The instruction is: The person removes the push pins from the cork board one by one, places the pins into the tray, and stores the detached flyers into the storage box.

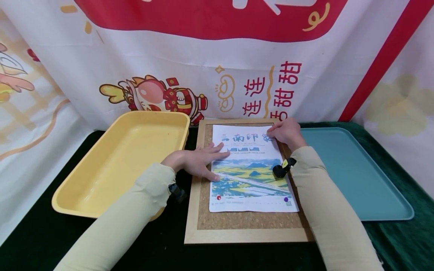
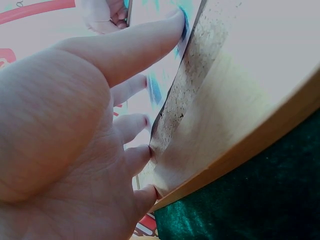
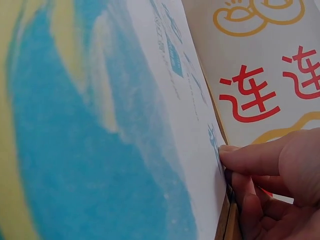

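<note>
A printed poster (image 1: pixel 247 188) with a landscape picture lies on a wood-framed corkboard (image 1: pixel 244 222). A red pushpin (image 1: pixel 218 197) marks its lower left corner and a purple pushpin (image 1: pixel 286 199) its lower right. My left hand (image 1: pixel 200 161) rests with spread fingers on the poster's left edge, thumb (image 2: pixel 150 42) straight across the print. At the upper right corner is my right hand (image 1: pixel 287 132), thumb and forefinger pinching a small dark purple thing (image 3: pixel 228 176) against the paper. It looks like a pushpin, mostly hidden by the fingers.
A yellow tray (image 1: pixel 135 150) stands left of the corkboard, close to my left forearm. On the right lies a flat blue-green tray (image 1: pixel 356 177), partly behind my right sleeve. Dark green cloth (image 1: pixel 162 244) covers the table. A printed white curtain (image 1: pixel 190 56) hangs behind.
</note>
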`<state>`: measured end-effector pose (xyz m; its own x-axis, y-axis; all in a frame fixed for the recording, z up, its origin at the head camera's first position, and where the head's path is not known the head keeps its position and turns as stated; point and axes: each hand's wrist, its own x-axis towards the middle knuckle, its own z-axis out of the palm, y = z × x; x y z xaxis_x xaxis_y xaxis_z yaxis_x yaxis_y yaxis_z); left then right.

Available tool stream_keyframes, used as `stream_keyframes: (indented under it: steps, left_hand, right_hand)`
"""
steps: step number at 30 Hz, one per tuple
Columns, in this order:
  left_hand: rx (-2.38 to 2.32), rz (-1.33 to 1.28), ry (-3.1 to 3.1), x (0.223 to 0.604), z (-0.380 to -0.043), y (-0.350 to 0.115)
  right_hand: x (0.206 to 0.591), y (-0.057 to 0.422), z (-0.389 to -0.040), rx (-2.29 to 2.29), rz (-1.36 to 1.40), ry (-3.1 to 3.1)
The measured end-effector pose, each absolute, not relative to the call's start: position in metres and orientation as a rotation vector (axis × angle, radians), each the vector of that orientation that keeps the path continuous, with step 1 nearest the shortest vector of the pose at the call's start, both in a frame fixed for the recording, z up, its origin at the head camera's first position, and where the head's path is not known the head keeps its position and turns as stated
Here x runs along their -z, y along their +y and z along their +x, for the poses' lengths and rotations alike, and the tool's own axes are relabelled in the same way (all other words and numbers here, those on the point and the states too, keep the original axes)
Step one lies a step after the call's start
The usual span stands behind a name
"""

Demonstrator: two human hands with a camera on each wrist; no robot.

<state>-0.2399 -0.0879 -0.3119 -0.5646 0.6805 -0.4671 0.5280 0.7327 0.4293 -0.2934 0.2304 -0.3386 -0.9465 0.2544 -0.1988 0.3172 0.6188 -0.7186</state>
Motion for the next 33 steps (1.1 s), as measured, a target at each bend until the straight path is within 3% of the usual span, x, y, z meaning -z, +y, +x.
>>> stream_keyframes:
  steps: [33]
  left_hand:
    - [-0.318,0.921,2.317,0.311,-0.237,-0.089]
  right_hand:
    - [0.335,0.255,-0.254,1.275,0.263,2.580]
